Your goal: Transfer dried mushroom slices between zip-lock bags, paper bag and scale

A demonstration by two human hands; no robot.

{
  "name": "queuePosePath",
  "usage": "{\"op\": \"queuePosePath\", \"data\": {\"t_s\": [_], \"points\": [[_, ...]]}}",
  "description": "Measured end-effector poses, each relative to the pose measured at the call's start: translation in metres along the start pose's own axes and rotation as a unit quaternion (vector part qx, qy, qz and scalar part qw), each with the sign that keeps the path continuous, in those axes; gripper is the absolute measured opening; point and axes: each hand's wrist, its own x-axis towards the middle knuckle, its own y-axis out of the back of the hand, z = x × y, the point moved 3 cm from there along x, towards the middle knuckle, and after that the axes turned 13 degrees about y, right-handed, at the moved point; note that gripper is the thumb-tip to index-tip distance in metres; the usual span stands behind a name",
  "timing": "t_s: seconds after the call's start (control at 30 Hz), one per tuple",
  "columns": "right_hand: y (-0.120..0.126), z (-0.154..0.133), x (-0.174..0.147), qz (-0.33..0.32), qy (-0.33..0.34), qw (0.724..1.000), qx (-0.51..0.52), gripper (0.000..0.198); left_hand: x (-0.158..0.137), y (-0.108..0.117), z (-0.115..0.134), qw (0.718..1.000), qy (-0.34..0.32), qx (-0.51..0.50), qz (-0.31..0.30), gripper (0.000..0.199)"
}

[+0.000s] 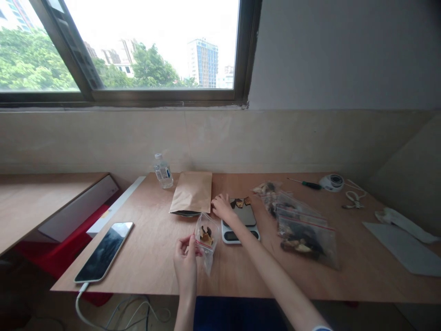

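Note:
My left hand (187,250) is closed on the edge of a small clear zip bag (208,255) that holds several dried, dark-and-tan slices (206,235). My right hand (222,207) reaches over the left side of a white kitchen scale (241,235), its fingers slightly bent and apart. Nothing shows in those fingers, which are close to the right edge of a brown kraft pouch (193,193). On the scale's grey plate (246,215), beyond my right wrist, lie a few similar dried pieces (240,202). My forearm partly covers the scale.
Several zip bags of dried pieces (303,236) lie right of the scale. A water bottle (163,172) stands behind, left of the pouch. A phone (105,252) charges at the left edge. A screwdriver (308,185), a round white device (332,182) and a white cable (354,200) are at the back right.

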Motion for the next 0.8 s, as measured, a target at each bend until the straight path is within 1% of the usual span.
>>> {"op": "queuePosePath", "data": {"t_s": [0.1, 0.2, 0.27, 0.37, 0.47, 0.53, 0.6, 0.63, 0.67, 0.73, 0.8], "points": [[0.001, -0.003, -0.003, 0.005, -0.002, 1.0, -0.003, 0.019, -0.002, -0.002, 0.001, 1.0, -0.001, 0.002, -0.008, 0.037], [0.011, -0.003, -0.015, 0.023, -0.005, 1.0, -0.005, 0.013, -0.004, -0.003, 0.005, 1.0, -0.005, 0.002, -0.007, 0.038], [0.025, -0.002, -0.028, 0.042, -0.014, 0.999, -0.01, 0.012, -0.005, -0.005, 0.007, 1.0, -0.006, 0.002, -0.004, 0.038], [0.054, -0.005, -0.05, 0.085, -0.034, 0.996, -0.006, 0.011, -0.004, -0.01, 0.007, 1.0, -0.005, -0.008, -0.015, 0.038], [0.083, -0.015, -0.067, 0.143, -0.036, 0.987, 0.059, 0.008, -0.003, -0.016, 0.004, 1.0, 0.003, -0.016, -0.025, 0.039], [0.092, -0.023, -0.076, 0.167, -0.006, 0.978, 0.125, 0.01, -0.001, -0.018, 0.002, 0.999, 0.007, -0.017, -0.027, 0.039], [0.088, -0.024, -0.083, 0.177, 0.021, 0.967, 0.181, 0.015, 0.0, -0.019, 0.001, 1.0, 0.004, -0.015, -0.027, 0.04], [0.083, -0.019, -0.086, 0.184, 0.016, 0.963, 0.195, 0.019, 0.001, -0.019, 0.001, 1.0, 0.001, -0.011, -0.027, 0.04], [0.074, -0.012, -0.089, 0.194, -0.003, 0.96, 0.201, 0.025, 0.001, -0.018, 0.002, 1.0, -0.002, -0.007, -0.027, 0.04], [0.055, 0.011, -0.092, 0.226, -0.081, 0.955, 0.172, 0.034, 0.001, -0.017, 0.003, 1.0, -0.006, 0.001, -0.028, 0.04], [0.035, 0.034, -0.092, 0.24, -0.161, 0.948, 0.133, 0.044, -0.001, -0.016, 0.005, 0.999, -0.01, 0.004, -0.033, 0.04]]}}
